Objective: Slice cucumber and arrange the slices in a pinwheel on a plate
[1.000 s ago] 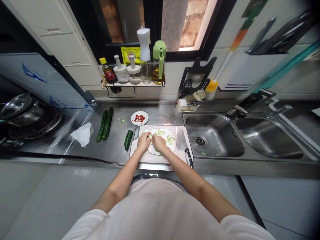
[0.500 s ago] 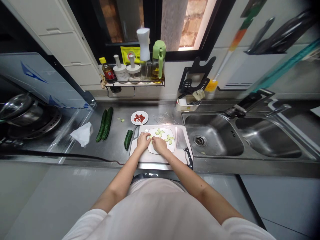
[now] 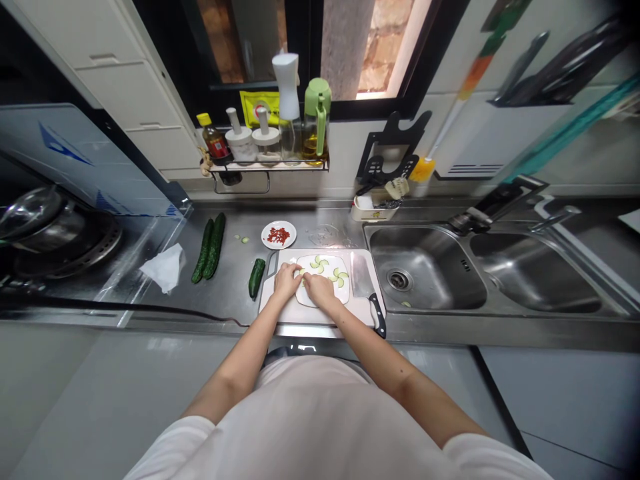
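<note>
A white plate [image 3: 334, 261] rests on a pale cutting board [image 3: 307, 319]. Thin green-edged cucumber slices [image 3: 319, 265] lie on it in pinwheel shapes. At the plate's left side, my left hand [image 3: 287, 283] has its fingers drawn together near a bit of pale green. My right hand [image 3: 319, 289] is pinched just beside it, close to the same green piece; the fingertips largely hide what they hold. To the right on the board lies a kitchen knife [image 3: 360, 277] with a black handle. A cut cucumber piece [image 3: 257, 279] is left of the board.
Two whole cucumbers [image 3: 210, 247] lie farther left, near a crumpled white cloth [image 3: 165, 268]. Behind the board stands a small dish [image 3: 269, 228] of chopped red pieces. A double sink [image 3: 430, 297] is on the right, a stove with a pot [image 3: 60, 230] at far left.
My right fingers have shifted very slightly over the plate's left side. Otherwise the hands and the things around them look the same.
</note>
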A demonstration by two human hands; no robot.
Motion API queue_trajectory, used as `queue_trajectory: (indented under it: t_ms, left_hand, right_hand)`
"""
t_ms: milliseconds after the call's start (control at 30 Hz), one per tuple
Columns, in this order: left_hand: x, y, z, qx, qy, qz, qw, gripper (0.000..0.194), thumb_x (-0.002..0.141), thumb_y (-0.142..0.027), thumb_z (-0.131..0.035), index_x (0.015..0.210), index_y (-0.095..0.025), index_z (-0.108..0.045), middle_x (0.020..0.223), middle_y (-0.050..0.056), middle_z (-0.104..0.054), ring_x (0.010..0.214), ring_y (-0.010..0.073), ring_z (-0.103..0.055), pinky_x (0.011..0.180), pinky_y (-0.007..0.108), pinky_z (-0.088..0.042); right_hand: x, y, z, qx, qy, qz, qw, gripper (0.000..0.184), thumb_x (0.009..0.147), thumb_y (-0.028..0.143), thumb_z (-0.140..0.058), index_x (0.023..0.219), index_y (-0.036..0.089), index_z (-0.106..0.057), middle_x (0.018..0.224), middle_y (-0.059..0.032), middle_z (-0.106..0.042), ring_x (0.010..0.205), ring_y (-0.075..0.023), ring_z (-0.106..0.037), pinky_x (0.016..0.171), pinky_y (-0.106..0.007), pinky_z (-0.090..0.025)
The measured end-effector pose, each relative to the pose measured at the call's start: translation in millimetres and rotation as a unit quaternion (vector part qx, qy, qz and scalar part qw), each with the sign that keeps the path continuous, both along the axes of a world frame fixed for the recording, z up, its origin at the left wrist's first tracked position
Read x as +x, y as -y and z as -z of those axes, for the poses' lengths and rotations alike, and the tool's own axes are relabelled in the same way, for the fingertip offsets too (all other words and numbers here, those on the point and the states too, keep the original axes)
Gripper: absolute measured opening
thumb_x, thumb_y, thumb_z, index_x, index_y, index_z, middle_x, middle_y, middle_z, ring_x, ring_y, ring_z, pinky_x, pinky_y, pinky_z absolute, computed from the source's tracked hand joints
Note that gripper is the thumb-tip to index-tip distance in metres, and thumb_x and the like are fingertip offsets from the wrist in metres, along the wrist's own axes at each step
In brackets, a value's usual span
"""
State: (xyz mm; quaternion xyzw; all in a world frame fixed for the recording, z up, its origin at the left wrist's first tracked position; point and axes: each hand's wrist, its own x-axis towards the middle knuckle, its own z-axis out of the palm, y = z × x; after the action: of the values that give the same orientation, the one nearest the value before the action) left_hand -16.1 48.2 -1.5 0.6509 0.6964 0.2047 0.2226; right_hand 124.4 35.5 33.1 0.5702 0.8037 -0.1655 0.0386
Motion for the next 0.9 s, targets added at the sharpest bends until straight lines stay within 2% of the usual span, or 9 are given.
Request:
queue_trajectory:
  t_ms: [533, 900]
  left_hand:
    - [0.4, -1.6, 4.0, 0.005, -0.008, -0.005, 1.0, 0.03, 0.082, -0.026, -0.061, 0.112, -0.025, -0.066, 0.102, 0.006, -0.056, 0.094, 0.0197, -0.059, 0.085, 0.03, -0.045]
    - [2.8, 3.2, -3.1, -0.002, -0.021, -0.005, 1.0, 0.03, 0.085, -0.028, -0.057, 0.114, -0.027, -0.065, 0.106, 0.006, -0.056, 0.095, 0.02, -0.059, 0.088, 0.031, -0.044]
  right_hand:
    - [-2.6, -1.7, -0.9, 0.001, 0.006, 0.005, 1.0, 0.032, 0.1, 0.029, -0.03, 0.122, 0.022, -0.053, 0.104, -0.0099, -0.069, 0.097, -0.0217, -0.063, 0.077, -0.03, -0.04]
    - [-4.5, 0.6, -2.4, 0.0, 0.001, 0.004, 1.0, 0.032, 0.1, 0.031, -0.03, 0.121, 0.022, -0.054, 0.104, -0.01, -0.069, 0.096, -0.0212, -0.064, 0.077, -0.03, -0.041]
